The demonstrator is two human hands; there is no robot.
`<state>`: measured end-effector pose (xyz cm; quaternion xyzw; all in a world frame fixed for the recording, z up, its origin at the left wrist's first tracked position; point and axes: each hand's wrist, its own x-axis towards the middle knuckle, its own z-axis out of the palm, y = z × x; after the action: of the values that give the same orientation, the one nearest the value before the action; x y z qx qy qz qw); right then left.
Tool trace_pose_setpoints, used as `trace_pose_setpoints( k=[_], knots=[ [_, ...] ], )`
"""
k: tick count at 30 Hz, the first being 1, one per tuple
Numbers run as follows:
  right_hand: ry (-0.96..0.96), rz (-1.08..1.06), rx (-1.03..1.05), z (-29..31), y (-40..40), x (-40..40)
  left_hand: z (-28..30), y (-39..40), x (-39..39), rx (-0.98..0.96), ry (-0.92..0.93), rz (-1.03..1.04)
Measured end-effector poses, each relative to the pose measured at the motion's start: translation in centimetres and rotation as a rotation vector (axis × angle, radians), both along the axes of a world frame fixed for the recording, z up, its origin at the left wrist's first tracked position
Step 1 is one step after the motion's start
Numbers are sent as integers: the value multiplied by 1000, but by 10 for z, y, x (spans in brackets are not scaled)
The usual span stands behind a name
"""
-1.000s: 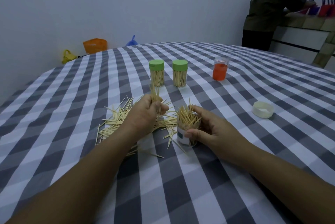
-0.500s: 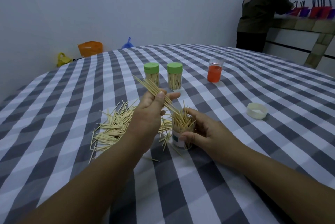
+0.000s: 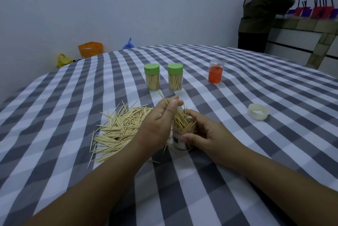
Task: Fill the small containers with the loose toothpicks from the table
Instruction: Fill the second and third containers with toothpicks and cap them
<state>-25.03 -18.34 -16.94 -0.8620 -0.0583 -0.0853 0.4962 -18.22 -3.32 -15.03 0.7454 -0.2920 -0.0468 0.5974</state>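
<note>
A bundle of toothpicks (image 3: 165, 101) is pinched between the thumb and curled fingers of the left hand (image 3: 157, 125), with its lower ends angled down into the open toothpick container (image 3: 180, 137). That clear, labelled container is stood upright on the table and is gripped by the right hand (image 3: 204, 134), whose thumb is laid across the label at the front while the fingers are curled round the far side. Its mouth is crowded with toothpicks splayed at many angles above the rim.

Just to the left of the container, a pile of loose toothpicks (image 3: 118, 130) is spread over the grey-and-white checked tablecloth (image 3: 237, 180), and a few strays are seen near the container's base. Farther back, two green-lidded containers (image 3: 151, 77) are stood side by side, both filled with toothpicks. To their right an orange container (image 3: 215, 74) is placed, and a white lid (image 3: 258, 111) is laid open side up, well apart from the hands. A person (image 3: 261, 11) is seen standing at a counter in the far right corner.
</note>
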Motion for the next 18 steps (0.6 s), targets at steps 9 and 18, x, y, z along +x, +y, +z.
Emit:
trace_pose_setpoints(
  k=[9,18],
  knots=[
    [26,-10,-32,-1,-1,0,5,0,-5,27,-79,-71],
    [22,-12,-39,-1,0,0,0,2,3,78,-14,28]
  ],
)
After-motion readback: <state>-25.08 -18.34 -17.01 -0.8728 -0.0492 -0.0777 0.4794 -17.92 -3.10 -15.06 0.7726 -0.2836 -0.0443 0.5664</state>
